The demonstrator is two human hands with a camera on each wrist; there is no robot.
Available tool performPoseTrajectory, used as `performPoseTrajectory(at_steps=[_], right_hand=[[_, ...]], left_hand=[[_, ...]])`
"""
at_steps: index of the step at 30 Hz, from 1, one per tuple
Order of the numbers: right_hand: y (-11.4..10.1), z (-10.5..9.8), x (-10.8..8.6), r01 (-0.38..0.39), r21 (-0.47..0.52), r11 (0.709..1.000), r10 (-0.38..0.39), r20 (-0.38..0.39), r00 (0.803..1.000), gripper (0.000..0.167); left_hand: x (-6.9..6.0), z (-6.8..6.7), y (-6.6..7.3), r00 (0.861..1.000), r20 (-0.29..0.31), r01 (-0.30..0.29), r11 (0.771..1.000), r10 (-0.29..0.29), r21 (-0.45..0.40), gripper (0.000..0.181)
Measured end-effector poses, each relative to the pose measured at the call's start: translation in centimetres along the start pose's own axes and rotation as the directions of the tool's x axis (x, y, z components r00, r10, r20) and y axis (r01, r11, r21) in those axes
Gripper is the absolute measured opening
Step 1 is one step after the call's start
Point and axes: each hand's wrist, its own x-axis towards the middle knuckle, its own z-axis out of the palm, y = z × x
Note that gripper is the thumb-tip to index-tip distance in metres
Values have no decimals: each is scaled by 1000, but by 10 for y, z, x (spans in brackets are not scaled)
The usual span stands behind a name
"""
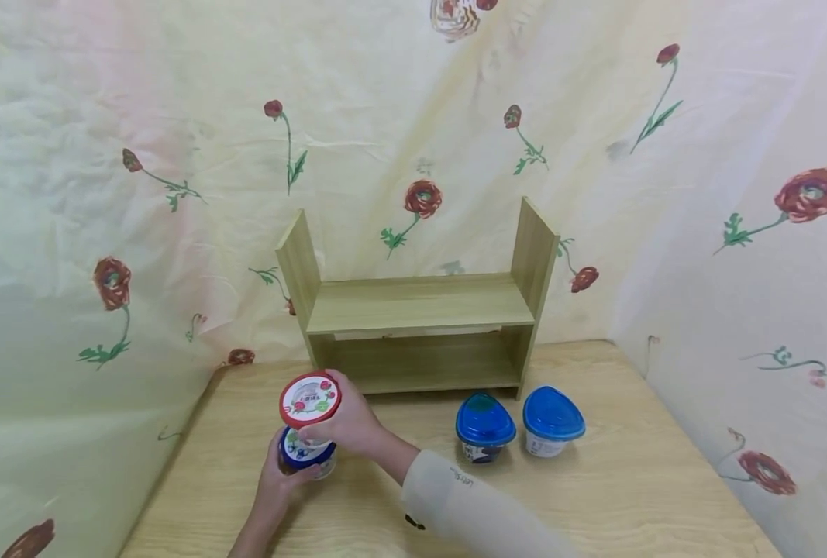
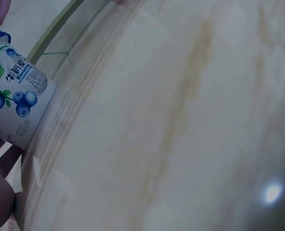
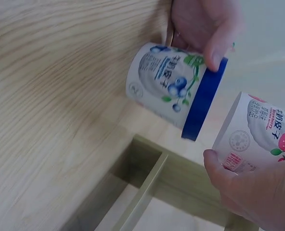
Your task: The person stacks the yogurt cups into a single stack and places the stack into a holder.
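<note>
My left hand (image 1: pixel 277 477) grips a white paper tub with a blue lid (image 1: pixel 300 448) and blueberries on its label, near the table's left side. The right wrist view shows this blueberry tub (image 3: pixel 169 84) with the left thumb (image 3: pixel 216 50) against its lid edge. I cannot tell whether its base touches the table. Just above and behind it, my right hand (image 1: pixel 356 418) holds a matching tub with a red lid (image 1: pixel 310 398). Strawberries mark the side of this strawberry tub (image 3: pixel 263 132) in the right wrist view, where the two tubs stand apart.
A two-level wooden shelf (image 1: pixel 420 302) stands at the back of the table (image 1: pixel 399 511). Right of my right arm sit two rounded-triangular tubs with blue lids, one darker (image 1: pixel 485 422) and one white (image 1: pixel 551 418). Flower-printed cloth (image 1: pixel 357 116) hangs behind and at both sides.
</note>
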Motion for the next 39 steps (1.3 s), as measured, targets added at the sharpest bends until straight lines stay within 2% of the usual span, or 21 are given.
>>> performPoseTrajectory(at_steps=[5, 10, 16, 22, 29, 35, 39], right_hand=[[1, 12, 1, 18, -10, 1000, -18, 7, 1000, 103], [4, 20, 0, 41, -26, 999, -40, 14, 999, 103], [7, 25, -1, 28, -59, 998, -28, -1, 1000, 102], [8, 28, 0, 9, -106, 994, -10, -8, 1000, 107], [8, 29, 1, -8, -83, 996, 7, -20, 1000, 111], [9, 29, -4, -14, -82, 997, 12, -20, 1000, 113], [7, 30, -6, 11, -69, 998, -12, -16, 1000, 114]], left_hand=[[0, 0, -1, 997, -14, -71, 997, 71, 8, 96], [0, 1, -2, 995, -32, -95, 995, 94, -6, 90], [3, 2, -7, 992, -37, -125, 992, 123, -37, 87], [3, 1, -7, 995, -24, -98, 995, 97, -24, 87], [7, 0, -3, 997, -10, -77, 997, 76, -17, 92], [3, 1, -4, 996, -22, -83, 996, 83, -31, 92], [1, 1, -2, 997, -20, -74, 997, 73, -38, 92]])
